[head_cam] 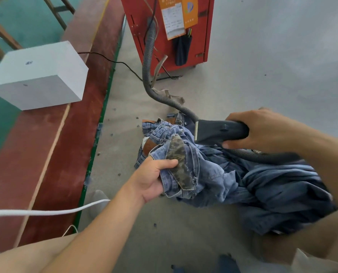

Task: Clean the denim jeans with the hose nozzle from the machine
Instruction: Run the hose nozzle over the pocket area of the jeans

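A bundle of blue denim jeans (219,174) lies bunched over my lap and the grey floor, with a turned-out patterned pocket lining near its left end. My left hand (154,178) grips that left end of the jeans, thumb across the lining. My right hand (262,131) grips the dark hose nozzle (217,132), whose flat mouth points left just above the denim. A grey ribbed hose (150,62) runs from the nozzle back up to the red machine (201,26).
More jeans with a brown leather patch (148,146) lie on the floor under the bundle. A white box (40,75) sits on a red-brown strip at the left. A white cord (46,212) crosses near my left arm. A black cable (113,61) trails by the machine.
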### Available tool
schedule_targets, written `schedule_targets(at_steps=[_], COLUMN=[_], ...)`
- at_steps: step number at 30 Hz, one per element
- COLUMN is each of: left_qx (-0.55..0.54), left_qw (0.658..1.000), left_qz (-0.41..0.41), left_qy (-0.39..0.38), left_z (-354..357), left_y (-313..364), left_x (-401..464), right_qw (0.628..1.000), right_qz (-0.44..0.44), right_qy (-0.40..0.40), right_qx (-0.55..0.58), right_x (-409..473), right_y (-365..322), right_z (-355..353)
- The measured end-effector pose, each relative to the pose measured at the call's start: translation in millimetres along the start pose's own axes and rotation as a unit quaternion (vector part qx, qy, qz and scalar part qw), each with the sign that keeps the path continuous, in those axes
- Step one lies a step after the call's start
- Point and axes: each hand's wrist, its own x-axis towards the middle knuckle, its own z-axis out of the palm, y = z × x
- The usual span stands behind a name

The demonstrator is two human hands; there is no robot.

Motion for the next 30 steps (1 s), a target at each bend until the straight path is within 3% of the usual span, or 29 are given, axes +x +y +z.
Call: schedule_targets(at_steps=[7, 13, 17, 19, 22, 26, 30], left_qx=[0.052, -0.03, -0.065, -0.067, -0.065, -0.043, -0.036], left_qw=[0.995, 0.998, 0.997, 0.997, 0.998, 0.999, 0.999], left_qz=[-0.01, -0.021, -0.024, -0.022, -0.014, 0.004, 0.015], left_qy=[-0.081, -0.051, -0.032, -0.026, -0.02, -0.016, -0.01], left_z=[9.8, 0.8, -0.6, 0.3, 0.1, 2.7, 7.2], left_y=[-3.0, 3.4, 2.7, 1.0, 0.8, 2.3, 3.2], left_x=[-1.9, 1.8, 4.8, 6.3, 7.5, 5.0, 4.9], right_qw=[0.997, 0.999, 0.993, 0.988, 0.991, 0.999, 0.998], right_qz=[-0.046, -0.014, -0.023, -0.036, -0.044, -0.049, -0.037], right_qy=[-0.041, 0.045, -0.086, -0.115, -0.071, -0.004, -0.028], right_qx=[-0.041, -0.015, -0.077, -0.102, -0.108, -0.022, -0.051], right_x=[-0.6, 2.3, -9.8, -13.9, -14.1, -10.2, -11.5], right_y=[-24.7, -14.6, -14.8, -21.5, -27.2, -26.3, -18.2], right_z=[21.5, 8.8, 2.3, 14.4, 30.7, 26.5, 2.8])
